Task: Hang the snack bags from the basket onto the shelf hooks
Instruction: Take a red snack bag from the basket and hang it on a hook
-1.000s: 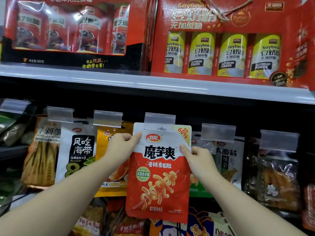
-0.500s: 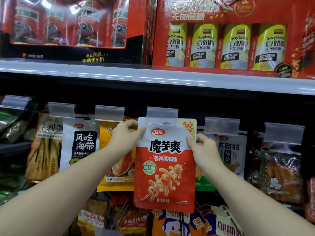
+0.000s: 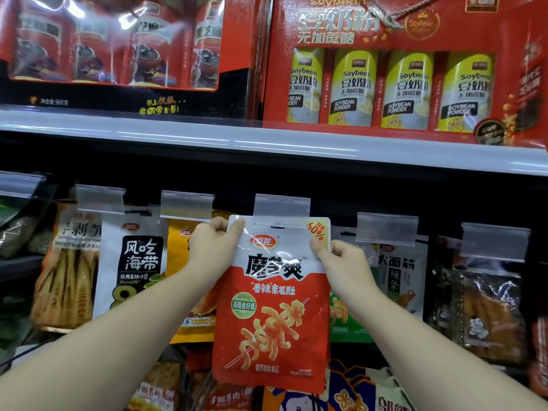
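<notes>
Red-and-white snack bag (image 3: 271,307): centre of frame, upright, held up against the hook row; top edge just beneath the clear label holder (image 3: 282,205) at centre. Whether the hang slot sits on a hook cannot be told.

Left hand (image 3: 215,244): left of centre, fingers curled, pinching the bag's upper left corner with thumb on the front face.

Right hand (image 3: 341,258): right of centre, fingers curled, pinching the bag's upper right edge just below the yellow corner patch.

Shelf edge (image 3: 267,143): pale strip running across the frame above the hook row.

Soybean powder gift box (image 3: 400,69): upper right, red, standing on the shelf, four yellow tins behind a window.

Second red gift box (image 3: 118,43): upper left, on the same shelf, dark tins behind glossy film.

White seaweed bag (image 3: 135,262): left of the left hand, hanging.

Bamboo shoot bag (image 3: 68,268): far left, hanging beside the seaweed bag.

Orange bag (image 3: 181,241): behind the left hand, mostly covered.

White-and-green bag (image 3: 397,274): right of the right hand, hanging.

Dark clear-fronted bag (image 3: 480,310): far right, hanging.

Further packets (image 3: 166,390): bottom edge, lower row, partly hidden.
</notes>
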The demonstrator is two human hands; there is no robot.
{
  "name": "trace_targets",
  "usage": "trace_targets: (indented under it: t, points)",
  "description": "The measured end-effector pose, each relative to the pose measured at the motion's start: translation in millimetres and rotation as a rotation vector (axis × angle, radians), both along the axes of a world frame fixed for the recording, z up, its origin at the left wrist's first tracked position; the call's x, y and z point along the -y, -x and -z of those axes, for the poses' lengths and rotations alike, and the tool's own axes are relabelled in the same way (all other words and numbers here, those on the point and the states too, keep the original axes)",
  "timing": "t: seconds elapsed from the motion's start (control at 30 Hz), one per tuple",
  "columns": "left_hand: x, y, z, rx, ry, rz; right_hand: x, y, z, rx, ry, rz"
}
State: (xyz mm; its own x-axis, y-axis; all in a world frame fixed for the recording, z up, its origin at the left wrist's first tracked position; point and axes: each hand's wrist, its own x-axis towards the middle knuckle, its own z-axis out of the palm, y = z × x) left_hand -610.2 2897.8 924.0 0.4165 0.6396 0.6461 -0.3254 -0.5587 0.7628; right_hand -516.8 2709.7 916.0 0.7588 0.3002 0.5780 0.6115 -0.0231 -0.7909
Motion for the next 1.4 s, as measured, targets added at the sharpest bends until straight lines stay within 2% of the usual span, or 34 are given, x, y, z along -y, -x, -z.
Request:
trace_targets:
  t: [0.23,0.43,0.8,1.0,1.13,1.23,1.33,1.4]
  points:
    - [3.2,-0.3,-2.6,-0.013,-0.05,0.021,0.1,-6.7,-0.1,-0.067,-0.094,-0.02]
    - [1.5,-4.5,-6.0,0.053,0.008,0.039,-4.2,-5.1,-6.4,-0.025,-0.081,0.019]
    - [-14.2,-21.4,5.3,-0.157,0.017,0.002,-15.8,-22.3,0.0,-0.046,0.108,0.16]
    - [-23.9,-42.1,-0.1,-0.322,0.022,-0.157,-24.0,-36.2,-3.4,-0.053,0.21,0.281]
    - [-28.9,-44.0,7.3,-0.295,0.01,-0.084,-24.8,-38.2,0.2,-0.013,0.224,0.314]
    - [-28.4,-33.3,14.9,-0.258,-0.064,-0.064,-19.3,-29.2,5.7,0.013,0.213,0.322]
    - [-27.2,-12.7,27.1,-0.306,-0.172,-0.091,-10.9,-12.7,15.8,0.017,0.185,0.379]
    - [-27.5,7.4,40.3,-0.348,-0.274,-0.144,-2.3,2.5,30.2,0.142,0.223,0.453]
